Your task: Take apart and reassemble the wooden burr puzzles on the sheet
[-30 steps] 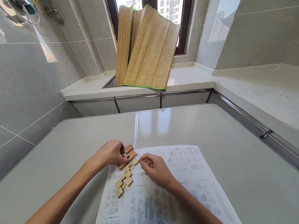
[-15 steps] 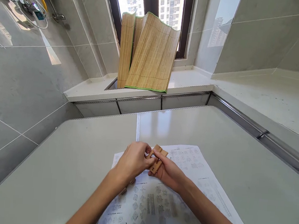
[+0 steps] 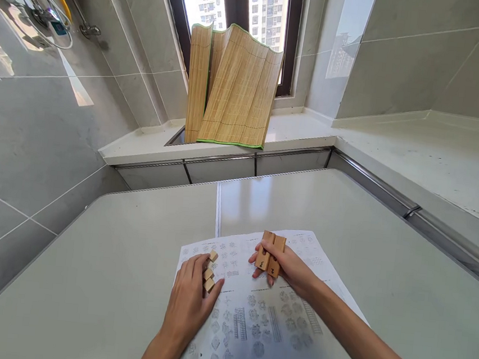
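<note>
My right hand (image 3: 284, 263) grips two notched wooden puzzle pieces, side by side above the paper. One piece (image 3: 262, 258) is marked with a 3, the other (image 3: 275, 265) with a 2; the thumb presses across them. On the left of the sheet, my left hand (image 3: 188, 290) lies palm down with the thumb apart from the fingers. Ends of further wooden pieces (image 3: 209, 280) stick out between its index finger and thumb; the rest of them is hidden under the hand. A printed paper sheet (image 3: 241, 292) with puzzle drawings lies beneath both hands.
The sheet lies on a pale table (image 3: 131, 248) with a seam down its middle. A folded bamboo mat (image 3: 239, 89) leans at the window on the white ledge (image 3: 374, 141). Grey tiled walls (image 3: 36, 132) stand at the sides.
My hands have parted. The left has let go of the pieces and moved down-left to those on the paper. The right has shifted right, keeping the two pieces.
</note>
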Tool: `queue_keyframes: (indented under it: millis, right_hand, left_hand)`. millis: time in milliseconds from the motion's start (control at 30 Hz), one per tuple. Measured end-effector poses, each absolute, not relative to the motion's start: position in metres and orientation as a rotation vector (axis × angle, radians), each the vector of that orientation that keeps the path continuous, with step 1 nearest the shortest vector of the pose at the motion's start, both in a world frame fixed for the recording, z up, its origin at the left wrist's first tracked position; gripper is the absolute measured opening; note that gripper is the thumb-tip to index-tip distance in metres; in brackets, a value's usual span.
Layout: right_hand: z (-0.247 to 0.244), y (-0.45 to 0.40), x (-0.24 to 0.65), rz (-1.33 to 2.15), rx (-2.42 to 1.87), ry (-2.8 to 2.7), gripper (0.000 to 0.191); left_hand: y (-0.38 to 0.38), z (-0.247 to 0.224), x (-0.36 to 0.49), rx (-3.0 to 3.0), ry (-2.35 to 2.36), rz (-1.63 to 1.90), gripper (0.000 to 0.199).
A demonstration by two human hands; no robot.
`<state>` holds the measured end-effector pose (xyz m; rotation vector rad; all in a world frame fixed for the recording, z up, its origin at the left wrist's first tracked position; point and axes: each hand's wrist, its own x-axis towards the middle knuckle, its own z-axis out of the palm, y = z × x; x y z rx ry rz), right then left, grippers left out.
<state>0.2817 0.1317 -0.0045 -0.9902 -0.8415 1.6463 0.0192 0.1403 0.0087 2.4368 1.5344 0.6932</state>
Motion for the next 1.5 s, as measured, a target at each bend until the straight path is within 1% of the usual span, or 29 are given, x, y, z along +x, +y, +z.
queue_keyframes:
  millis: [233,433,533,600,700,833,933,1100,1333,1500]
  right_hand:
    - [-0.008,0.126,0.276,1.635,-1.056,-1.006,0.042]
    - [-0.010,0.122,0.276,1.526,-1.245,-1.217,0.048]
    - [-0.005,0.120,0.275,1.492,-1.268,-1.282,0.046]
    - [-0.003,0.120,0.274,1.494,-1.247,-1.281,0.043]
    - [-0.002,0.120,0.274,1.493,-1.179,-1.297,0.040]
    - [-0.003,0.121,0.277,1.448,-1.104,-1.445,0.037]
    - [-0.006,0.121,0.279,1.474,-1.086,-1.473,0.042]
    - [-0.008,0.126,0.281,1.555,-1.115,-1.273,0.054]
    - [-0.004,0.131,0.286,1.635,-1.084,-1.129,0.055]
    - [-0.008,0.133,0.285,1.602,-1.114,-1.105,0.057]
  left_hand:
    - [0.151,0.000,0.010,2.387,1.663,0.764,0.039]
    - [0.169,-0.002,0.002,2.411,1.744,0.800,0.044]
    - [0.167,0.004,0.007,2.445,1.763,0.906,0.049]
    - [0.161,0.012,0.019,2.403,1.679,0.976,0.045]
    - [0.153,0.025,0.044,2.110,1.402,0.817,0.033]
    - [0.154,0.033,0.076,1.740,1.110,0.665,0.035]
    - [0.163,0.030,0.087,1.616,0.964,0.568,0.037]
    - [0.182,0.017,0.086,1.432,0.923,0.688,0.040]
    - [0.194,0.008,0.076,1.321,0.893,0.729,0.039]
    - [0.193,0.008,0.077,1.178,0.869,0.779,0.038]
